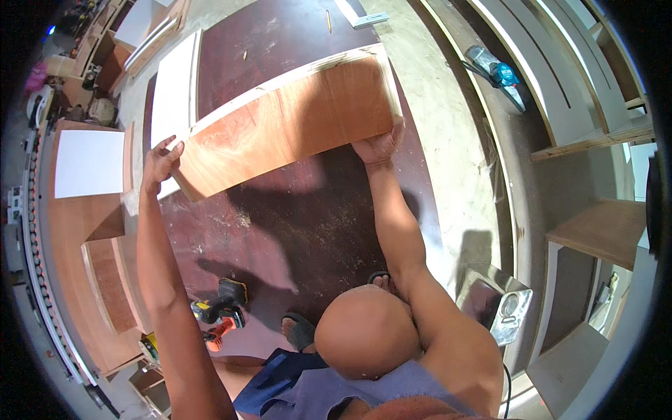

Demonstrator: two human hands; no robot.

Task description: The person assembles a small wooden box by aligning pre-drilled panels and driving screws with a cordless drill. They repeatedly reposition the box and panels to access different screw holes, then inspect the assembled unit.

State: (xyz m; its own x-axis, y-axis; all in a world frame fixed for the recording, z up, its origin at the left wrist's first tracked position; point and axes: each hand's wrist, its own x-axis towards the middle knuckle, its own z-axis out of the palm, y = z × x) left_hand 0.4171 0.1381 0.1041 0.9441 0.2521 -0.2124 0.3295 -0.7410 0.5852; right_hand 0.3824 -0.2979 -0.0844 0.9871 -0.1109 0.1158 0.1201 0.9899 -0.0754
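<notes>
Both my hands hold a long plywood panel (280, 119), reddish-brown on its broad face, with a pale framed edge along the far side and right end. It is tilted above a dark reddish-brown board on the floor. My left hand (162, 164) is closed at its left end, thumb and fingers at the corner. My right hand (380, 145) grips the near right corner from below, with some fingers hidden behind the panel. A white board (175, 87) lies beyond the panel's left end.
Two cordless drills (222, 311) rest near my left leg. A pencil (329, 21) and a metal square (369, 20) lie at the far side. To the right are a blue power tool (500, 73), a shiny metal box (509, 311) and cabinet frames (595, 231). Wooden cabinets (87, 210) stand left.
</notes>
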